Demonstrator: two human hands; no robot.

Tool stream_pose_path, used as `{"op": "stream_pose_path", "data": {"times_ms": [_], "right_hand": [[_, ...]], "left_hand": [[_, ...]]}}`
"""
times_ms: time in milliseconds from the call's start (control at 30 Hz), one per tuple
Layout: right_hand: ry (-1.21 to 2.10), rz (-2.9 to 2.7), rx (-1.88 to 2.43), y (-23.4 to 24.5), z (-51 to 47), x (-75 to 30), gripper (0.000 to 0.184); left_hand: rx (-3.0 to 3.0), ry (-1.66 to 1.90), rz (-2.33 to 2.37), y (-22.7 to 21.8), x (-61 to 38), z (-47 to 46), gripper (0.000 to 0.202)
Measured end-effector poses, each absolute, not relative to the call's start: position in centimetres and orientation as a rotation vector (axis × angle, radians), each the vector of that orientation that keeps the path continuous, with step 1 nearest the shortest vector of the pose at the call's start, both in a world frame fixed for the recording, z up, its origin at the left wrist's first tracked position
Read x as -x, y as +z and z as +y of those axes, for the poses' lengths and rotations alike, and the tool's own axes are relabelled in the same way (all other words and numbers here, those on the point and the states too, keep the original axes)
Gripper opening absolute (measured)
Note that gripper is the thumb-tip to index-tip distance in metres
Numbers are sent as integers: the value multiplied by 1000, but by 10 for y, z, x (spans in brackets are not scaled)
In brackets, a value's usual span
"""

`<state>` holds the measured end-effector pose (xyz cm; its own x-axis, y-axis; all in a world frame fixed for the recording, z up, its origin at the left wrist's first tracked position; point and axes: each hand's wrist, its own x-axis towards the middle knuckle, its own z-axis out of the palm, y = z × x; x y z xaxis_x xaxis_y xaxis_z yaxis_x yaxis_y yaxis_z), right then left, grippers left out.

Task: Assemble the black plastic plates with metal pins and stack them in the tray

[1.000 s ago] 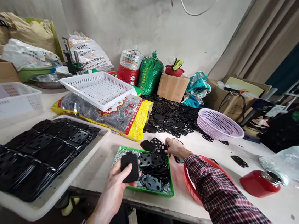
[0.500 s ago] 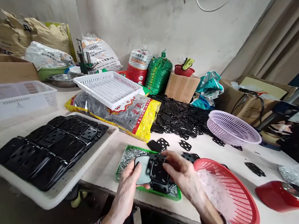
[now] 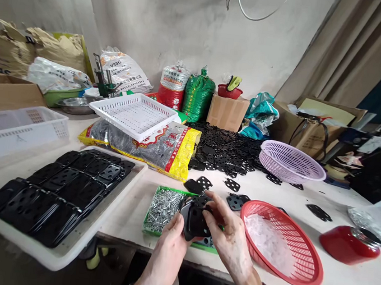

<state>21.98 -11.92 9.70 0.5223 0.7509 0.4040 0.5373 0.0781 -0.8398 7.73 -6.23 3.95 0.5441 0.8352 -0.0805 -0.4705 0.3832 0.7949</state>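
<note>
Both of my hands are closed on a black plate with round holes, tilted above a green tray of small metal pins. My left hand grips its left edge, thumb on top. My right hand pinches its upper right side with thumb and fingers. A grey-edged piece lies against the black plate; how the two join is hidden by my fingers. On the left, a white tray bears stacked black plates in rows. A red basket with whitish translucent pieces stands beside my right hand.
Loose black plates heap at the back. A purple basket sits on the right, with a red jar-like container nearer. A white slotted tray rests on a yellow-edged bag. A cardboard box stands by the wall.
The plate has turned in my hands: its pale grey face on the left is now mostly out of sight and the black holed side shows. My hands have come closer together.
</note>
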Motion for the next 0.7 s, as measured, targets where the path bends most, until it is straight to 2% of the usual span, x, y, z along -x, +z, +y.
{"op": "stream_pose_path", "data": {"times_ms": [100, 267, 367, 567, 700], "right_hand": [[264, -1091, 1571, 93, -118, -219, 42], [453, -1005, 1501, 90, -115, -220, 42], [462, -972, 1472, 89, -114, -222, 43], [230, -1050, 1498, 89, -114, -218, 37], [301, -1005, 1457, 90, -114, -207, 31]], "left_hand": [[-754, 847, 460, 48, -79, -62, 31], [-599, 725, 335, 69, -84, -63, 43], [-625, 710, 315, 75, -83, -62, 40], [-872, 794, 687, 64, -80, -62, 41], [-922, 843, 858, 65, -83, -67, 45]]}}
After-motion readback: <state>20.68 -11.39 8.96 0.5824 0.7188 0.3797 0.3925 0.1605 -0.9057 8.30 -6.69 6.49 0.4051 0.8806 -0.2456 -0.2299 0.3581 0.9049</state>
